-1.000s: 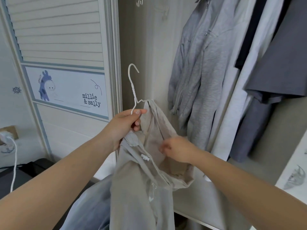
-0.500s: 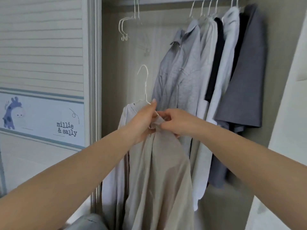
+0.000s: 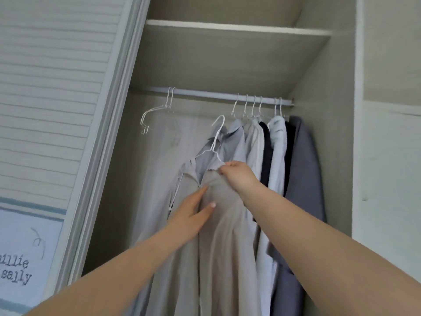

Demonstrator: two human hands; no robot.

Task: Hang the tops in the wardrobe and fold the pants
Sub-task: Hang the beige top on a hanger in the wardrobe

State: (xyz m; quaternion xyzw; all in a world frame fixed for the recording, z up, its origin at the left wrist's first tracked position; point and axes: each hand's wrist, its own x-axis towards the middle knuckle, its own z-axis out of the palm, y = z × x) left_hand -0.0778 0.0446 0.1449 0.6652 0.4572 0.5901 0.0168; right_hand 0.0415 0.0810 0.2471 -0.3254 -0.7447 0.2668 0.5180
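In the head view, a beige top [image 3: 218, 224] hangs on a white wire hanger [image 3: 216, 142] at the centre of the frame, held up in front of the open wardrobe [image 3: 227, 65] and not yet on the rail [image 3: 205, 93]. The right hand [image 3: 239, 176], centre right, pinches the top's shoulder and the hanger wire together, fingers curled tight on them. The left hand [image 3: 191, 215], just below and left of it, lies flat against the chest of the top with fingers straight, gripping nothing. The hanger's hook points up and sits below the rail, just left of the row of hung clothes [image 3: 273, 156]; two bare hangers [image 3: 157, 115] hang further left, with a free stretch of rail between. To do this step well, I judge the right hand should lift until the hook clears the rail, aim it into that free stretch, and lower it squarely, while the left hand steadies the cloth so the shoulders do not slip off the wire.
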